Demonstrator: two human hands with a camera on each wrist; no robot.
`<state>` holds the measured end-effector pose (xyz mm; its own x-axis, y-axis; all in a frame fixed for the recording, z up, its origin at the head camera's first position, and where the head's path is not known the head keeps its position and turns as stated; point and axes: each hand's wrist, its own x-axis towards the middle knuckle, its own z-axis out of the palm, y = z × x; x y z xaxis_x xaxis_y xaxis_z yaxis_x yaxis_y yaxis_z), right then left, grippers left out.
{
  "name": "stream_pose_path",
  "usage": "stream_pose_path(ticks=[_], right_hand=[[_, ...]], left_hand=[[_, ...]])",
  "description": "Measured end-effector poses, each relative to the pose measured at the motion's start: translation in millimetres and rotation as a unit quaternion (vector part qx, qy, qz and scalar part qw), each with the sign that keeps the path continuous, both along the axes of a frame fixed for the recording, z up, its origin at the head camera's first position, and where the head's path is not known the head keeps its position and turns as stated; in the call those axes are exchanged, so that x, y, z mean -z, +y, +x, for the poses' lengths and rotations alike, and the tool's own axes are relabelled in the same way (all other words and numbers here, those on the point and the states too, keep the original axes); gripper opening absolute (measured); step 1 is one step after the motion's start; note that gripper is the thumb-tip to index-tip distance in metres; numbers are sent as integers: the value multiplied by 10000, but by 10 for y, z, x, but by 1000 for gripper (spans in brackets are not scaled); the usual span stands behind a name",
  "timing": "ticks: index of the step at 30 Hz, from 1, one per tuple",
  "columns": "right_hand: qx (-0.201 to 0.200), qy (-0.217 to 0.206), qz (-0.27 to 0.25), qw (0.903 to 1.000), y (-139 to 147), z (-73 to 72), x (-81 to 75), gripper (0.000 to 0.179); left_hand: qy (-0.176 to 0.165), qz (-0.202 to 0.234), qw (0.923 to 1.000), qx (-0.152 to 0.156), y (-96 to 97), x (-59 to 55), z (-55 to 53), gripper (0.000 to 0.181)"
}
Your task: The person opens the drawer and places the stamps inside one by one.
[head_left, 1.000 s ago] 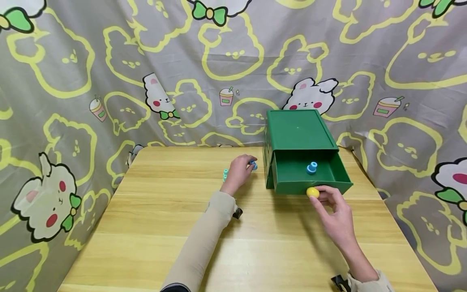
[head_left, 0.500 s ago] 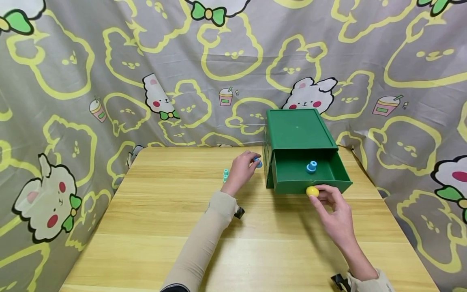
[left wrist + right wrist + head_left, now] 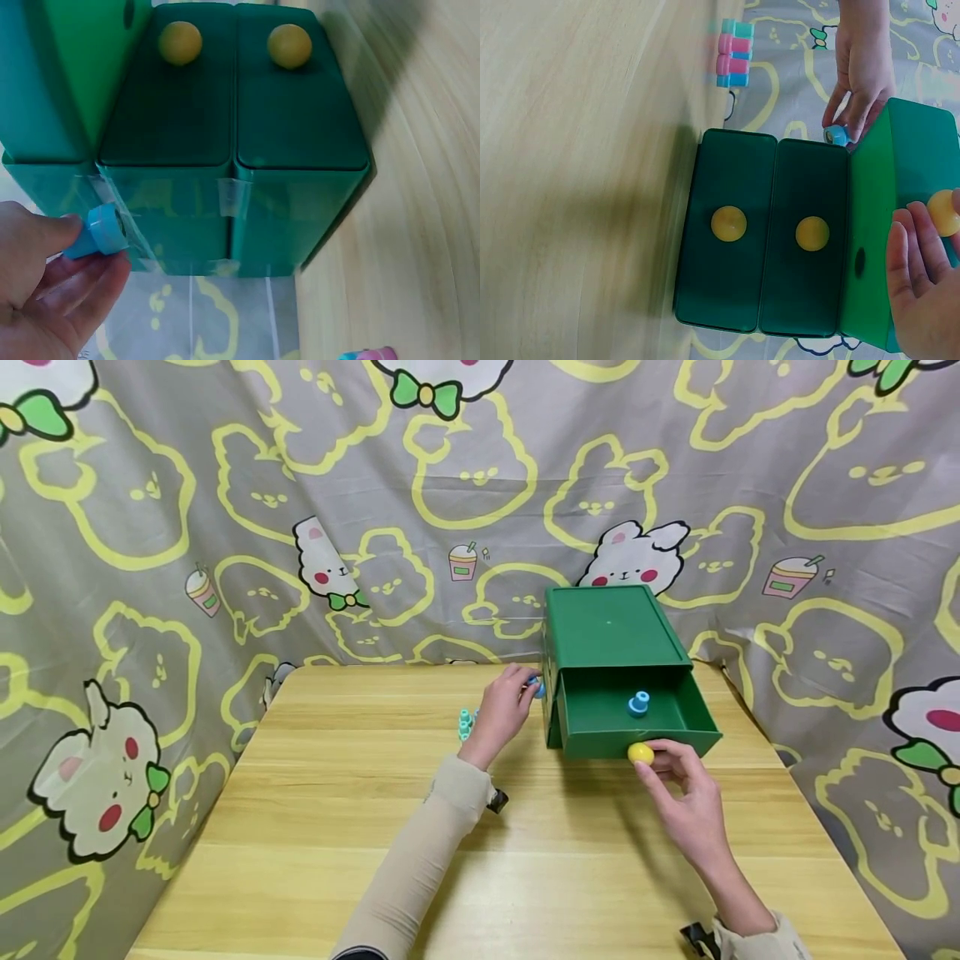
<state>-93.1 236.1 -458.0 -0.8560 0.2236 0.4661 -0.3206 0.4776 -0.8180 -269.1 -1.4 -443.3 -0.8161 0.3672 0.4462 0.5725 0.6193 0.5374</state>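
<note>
My left hand (image 3: 501, 710) pinches a small blue stamp (image 3: 109, 229) between thumb and fingers, beside the left side of the green drawer cabinet (image 3: 618, 627). In the left wrist view the stamp's wider end points away from the palm. My right hand (image 3: 686, 802) holds the yellow round knob (image 3: 641, 754) on the pulled-out top drawer (image 3: 600, 745). Inside that drawer a second blue stamp (image 3: 639, 703) stands upright on its wide end. Below it, both wrist views show two closed drawers with yellow knobs (image 3: 728, 223).
Several teal, pink and blue stamps (image 3: 735, 52) stand grouped on the wooden table (image 3: 337, 793), left of the cabinet; my left arm partly hides them in the head view. A patterned curtain (image 3: 480, 502) hangs behind and beside the table.
My left hand has moved a little right and away from me, carrying the blue stamp closer to the cabinet. The right hand stays on the knob, and the drawer has not moved.
</note>
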Motion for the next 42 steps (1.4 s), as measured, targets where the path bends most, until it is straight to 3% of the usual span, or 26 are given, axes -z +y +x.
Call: stream_pose_path(ticks=[7, 18, 28, 42], right_hand=[[-83, 9, 179, 9998, 28, -20, 30, 31], [-74, 64, 88, 9999, 16, -11, 25, 33], [-82, 145, 9, 9999, 9, -18, 37, 36], [-87, 195, -99, 9997, -6, -19, 41, 36]], left_hand=[[412, 323, 9986, -5, 22, -82, 45, 25], [730, 646, 9949, 261, 77, -258, 193, 28], [1606, 627, 9848, 218, 107, -331, 251, 26], [1942, 801, 9772, 318, 125, -387, 310, 26]])
